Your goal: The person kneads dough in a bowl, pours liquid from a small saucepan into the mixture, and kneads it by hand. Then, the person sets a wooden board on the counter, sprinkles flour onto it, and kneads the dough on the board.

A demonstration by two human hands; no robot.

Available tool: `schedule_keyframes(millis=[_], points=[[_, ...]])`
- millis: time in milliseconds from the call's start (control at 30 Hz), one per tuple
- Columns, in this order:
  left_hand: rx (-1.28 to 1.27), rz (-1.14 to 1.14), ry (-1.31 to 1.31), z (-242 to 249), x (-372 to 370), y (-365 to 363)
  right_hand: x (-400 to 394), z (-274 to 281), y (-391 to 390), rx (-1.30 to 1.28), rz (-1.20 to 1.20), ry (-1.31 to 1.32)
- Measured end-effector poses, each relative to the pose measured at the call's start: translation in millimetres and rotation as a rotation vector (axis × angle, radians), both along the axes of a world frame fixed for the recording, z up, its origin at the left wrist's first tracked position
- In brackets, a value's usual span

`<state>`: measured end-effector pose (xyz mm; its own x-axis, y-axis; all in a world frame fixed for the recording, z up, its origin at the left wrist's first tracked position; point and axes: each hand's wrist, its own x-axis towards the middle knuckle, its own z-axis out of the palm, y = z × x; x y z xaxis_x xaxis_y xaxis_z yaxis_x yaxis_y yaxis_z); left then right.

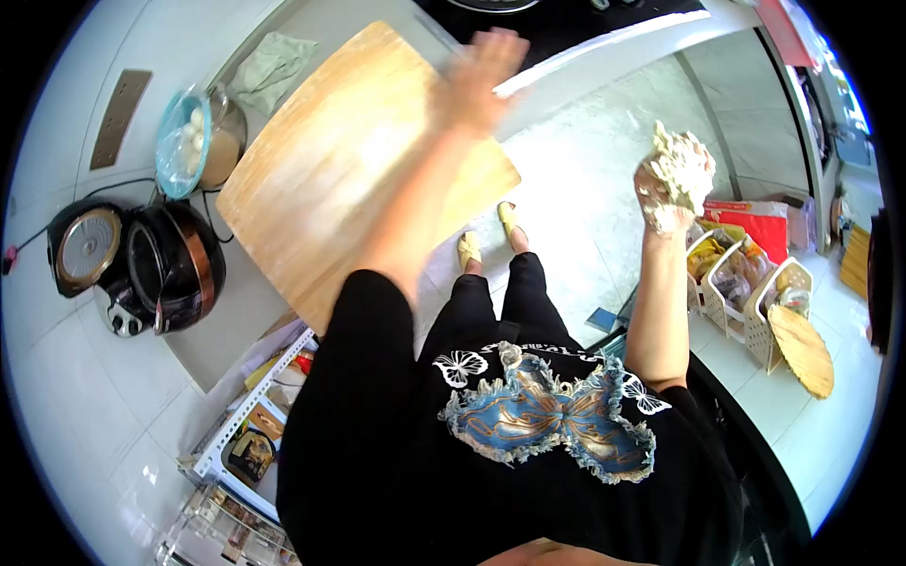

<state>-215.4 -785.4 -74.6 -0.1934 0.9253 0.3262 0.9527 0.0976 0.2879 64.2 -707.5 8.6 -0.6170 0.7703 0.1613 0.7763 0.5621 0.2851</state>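
Note:
My left hand point(486, 80), smeared by motion, stretches over the far right edge of a wooden board point(311, 151). Its fingers look extended and nothing shows in them. A whitish, floury film covers parts of the board's surface. Off to the right, my right hand point(651, 193) is raised above the floor, holding a rough, shaggy lump of pale dough point(681, 170). Dough sticks to the palm and hides most of its fingers.
A pot with its lid up point(179, 269), a blue bowl with eggs point(179, 141) and a cloth point(272, 71) are left of the board. A black cooktop point(566, 33) lies beyond it. White baskets point(746, 292) stand on the floor at right.

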Motion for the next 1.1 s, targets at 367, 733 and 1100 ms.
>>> schedule_keyframes(millis=[367,733,1100], points=[[-0.166,0.710,-0.017,-112,-168,-68,47,-17,14,1.782,-0.186,-2.286],[0.131,-0.106,-0.620,-50,145,1,115,-12,8,1.766,-0.328,-2.345],[-0.313,0.169,-0.516,-152,179,-98,166,-81,54,1.691,-0.327,-2.372]])
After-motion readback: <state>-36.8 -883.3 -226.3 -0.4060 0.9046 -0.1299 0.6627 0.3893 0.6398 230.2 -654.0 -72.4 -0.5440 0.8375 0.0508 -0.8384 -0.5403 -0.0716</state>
